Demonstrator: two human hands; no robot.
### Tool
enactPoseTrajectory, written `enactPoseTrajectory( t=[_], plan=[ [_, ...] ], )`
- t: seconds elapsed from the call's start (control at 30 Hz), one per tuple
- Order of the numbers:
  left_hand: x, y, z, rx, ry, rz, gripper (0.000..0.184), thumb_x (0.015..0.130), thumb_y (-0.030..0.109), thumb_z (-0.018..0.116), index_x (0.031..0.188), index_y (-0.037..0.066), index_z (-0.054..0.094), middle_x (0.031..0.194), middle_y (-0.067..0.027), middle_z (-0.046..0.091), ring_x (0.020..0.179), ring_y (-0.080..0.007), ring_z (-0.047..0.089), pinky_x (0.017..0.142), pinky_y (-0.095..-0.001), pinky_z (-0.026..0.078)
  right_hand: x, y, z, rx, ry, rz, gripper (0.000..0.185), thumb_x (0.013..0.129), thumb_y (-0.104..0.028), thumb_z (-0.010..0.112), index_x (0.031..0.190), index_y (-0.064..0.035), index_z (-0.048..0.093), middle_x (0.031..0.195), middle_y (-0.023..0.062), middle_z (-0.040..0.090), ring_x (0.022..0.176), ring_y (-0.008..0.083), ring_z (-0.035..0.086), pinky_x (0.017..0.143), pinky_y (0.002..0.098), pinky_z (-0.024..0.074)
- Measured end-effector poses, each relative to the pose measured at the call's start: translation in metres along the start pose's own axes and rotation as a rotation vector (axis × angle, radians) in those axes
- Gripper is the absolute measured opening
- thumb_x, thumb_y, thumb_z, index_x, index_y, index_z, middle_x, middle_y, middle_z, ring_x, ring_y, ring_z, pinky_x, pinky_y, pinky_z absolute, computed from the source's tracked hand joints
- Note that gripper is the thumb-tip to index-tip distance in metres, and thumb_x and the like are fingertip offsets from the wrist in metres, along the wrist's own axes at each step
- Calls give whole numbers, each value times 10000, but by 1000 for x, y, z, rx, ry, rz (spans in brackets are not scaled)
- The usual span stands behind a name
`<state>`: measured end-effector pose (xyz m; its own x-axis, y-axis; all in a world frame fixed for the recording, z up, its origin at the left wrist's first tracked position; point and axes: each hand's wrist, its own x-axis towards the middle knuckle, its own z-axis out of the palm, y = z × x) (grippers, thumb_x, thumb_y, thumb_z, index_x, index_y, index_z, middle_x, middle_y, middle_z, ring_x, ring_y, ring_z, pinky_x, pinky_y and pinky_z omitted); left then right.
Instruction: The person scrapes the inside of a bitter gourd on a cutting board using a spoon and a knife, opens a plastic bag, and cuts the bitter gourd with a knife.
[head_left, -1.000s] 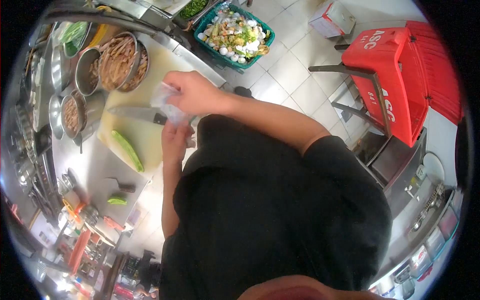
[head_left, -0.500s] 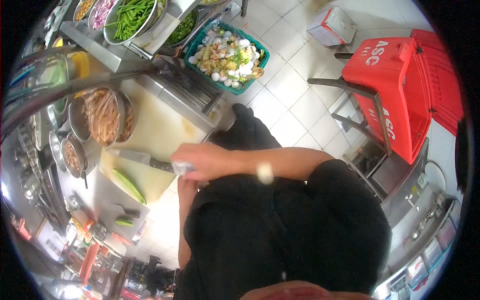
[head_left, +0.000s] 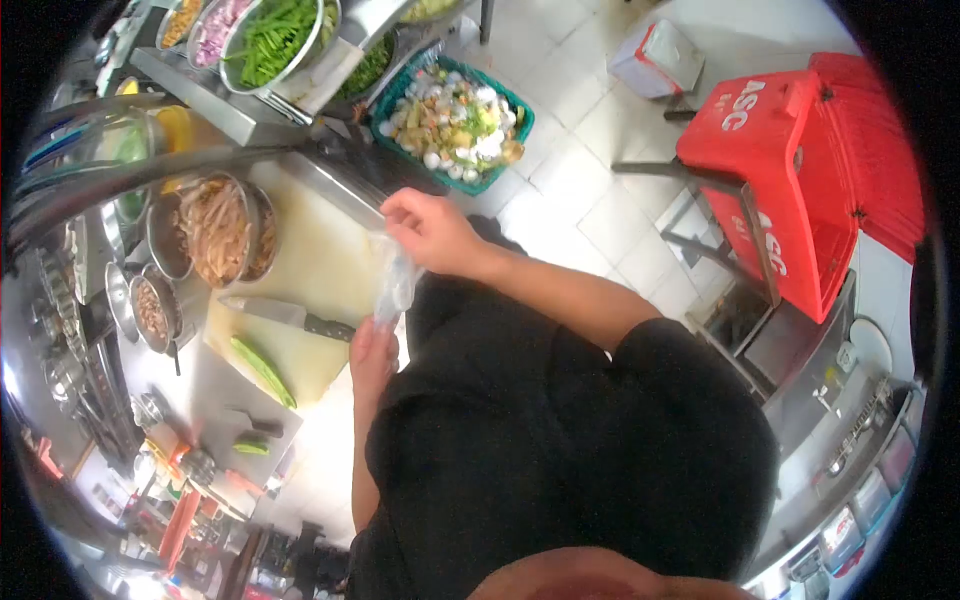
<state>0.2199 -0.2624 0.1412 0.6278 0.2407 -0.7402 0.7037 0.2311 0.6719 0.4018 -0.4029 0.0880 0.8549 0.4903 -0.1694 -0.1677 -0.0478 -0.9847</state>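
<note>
Thin clear plastic (head_left: 396, 285) stretches between my two hands; whether it is a bag or a glove I cannot tell. My right hand (head_left: 430, 230) pinches its upper end near the counter's edge. At the lower end, my left hand (head_left: 373, 348) has its fingers closed on the plastic. Beside my left hand lies a knife (head_left: 275, 311) with a dark handle, resting on the pale cutting board (head_left: 325, 235). A long green vegetable (head_left: 263, 371) lies below the knife on the same board.
Metal bowls of sliced brown food (head_left: 215, 235) and chopped pieces (head_left: 151, 308) stand behind the board. Cut green vegetables (head_left: 275, 40) fill a bowl at the top. A green basket of scraps (head_left: 455, 125) sits near the floor; a red ASC chair (head_left: 745, 130) stands right.
My right hand has moved up and away from my left hand, drawing out the clear plastic that was bunched between them. My left hand stays near the knife handle.
</note>
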Motion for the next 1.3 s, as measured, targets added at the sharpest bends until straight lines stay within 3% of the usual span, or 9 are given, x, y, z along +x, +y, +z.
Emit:
enactPoseTrajectory(
  t=[0.23, 0.33, 0.53, 0.7, 0.8, 0.97, 1.07, 1.17, 1.3],
  plan=[
    [22, -11, -24, 486, 88, 524, 168, 972, 200, 526, 904, 59, 585, 601, 27, 445, 503, -74, 416, 451, -264, 335, -36, -80, 14, -622, -621, -932, 664, 772, -222, 703, 1384, -130, 463, 1186, 176, 585, 1165, 358, 532, 1025, 504, 345],
    [12, 2, -27, 660, 88, 748, 221, 962, 229, 518, 832, 54, 555, 597, -3, 459, 526, -106, 443, 488, -287, 363, -20, -61, 19, -933, -881, -518, 593, 804, -158, 649, 1371, -113, 484, 1048, 178, 638, 1044, 342, 594, 955, 493, 403],
    [-27, 17, -32, 418, -72, 336, 279, 962, 261, 511, 770, 58, 524, 604, -14, 474, 534, -109, 458, 503, -279, 377, -12, -28, -12, -204, -982, -40, 323, 886, -59, 558, 1198, -27, 635, 930, 77, 676, 805, 154, 619, 674, 304, 498],
    [-37, 17, -39, 484, -83, 514, 279, 963, 275, 507, 795, 61, 565, 599, -6, 470, 532, -101, 460, 495, -268, 375, -5, -41, -39, -178, -721, 97, 244, 906, -153, 613, 1110, -36, 682, 874, 39, 689, 818, 127, 628, 760, 274, 515],
    [-38, 9, -47, 461, -24, 581, 276, 961, 274, 501, 821, 53, 589, 604, -6, 474, 535, -102, 459, 497, -275, 374, -10, -62, -30, -102, -320, -193, 311, 895, -145, 619, 1188, -41, 635, 993, 65, 675, 880, 145, 631, 794, 285, 521],
    [-31, 1, -53, 520, 12, 676, 284, 958, 263, 491, 842, 28, 602, 631, -9, 493, 567, -108, 458, 529, -286, 382, -58, -128, 43, -631, -725, -968, 635, 794, -107, 665, 1380, -26, 437, 1218, 205, 551, 1118, 349, 550, 1017, 422, 396],
    [-45, 21, -52, 389, -19, 482, 297, 959, 266, 489, 845, 16, 603, 658, -16, 510, 609, -115, 473, 565, -287, 396, -56, -103, 66, -1046, -1023, -384, 613, 830, -102, 626, 1399, -28, 409, 1205, 203, 562, 1095, 336, 564, 1018, 422, 381],
    [-40, 9, -71, 499, -78, 579, 298, 967, 271, 500, 862, 18, 616, 684, -23, 528, 645, -119, 489, 593, -288, 406, -36, -6, 54, -395, -814, -742, 548, 868, -76, 591, 1391, -31, 433, 1014, 144, 641, 907, 276, 625, 891, 397, 463],
    [-50, -1, -64, 477, -192, 473, 275, 980, 264, 510, 904, 32, 638, 691, -11, 524, 642, -111, 480, 588, -277, 403, -55, -41, 24, -29, -1112, 158, 469, 915, -48, 538, 1379, -40, 469, 889, 97, 639, 707, 178, 610, 656, 300, 494]
  ],
)
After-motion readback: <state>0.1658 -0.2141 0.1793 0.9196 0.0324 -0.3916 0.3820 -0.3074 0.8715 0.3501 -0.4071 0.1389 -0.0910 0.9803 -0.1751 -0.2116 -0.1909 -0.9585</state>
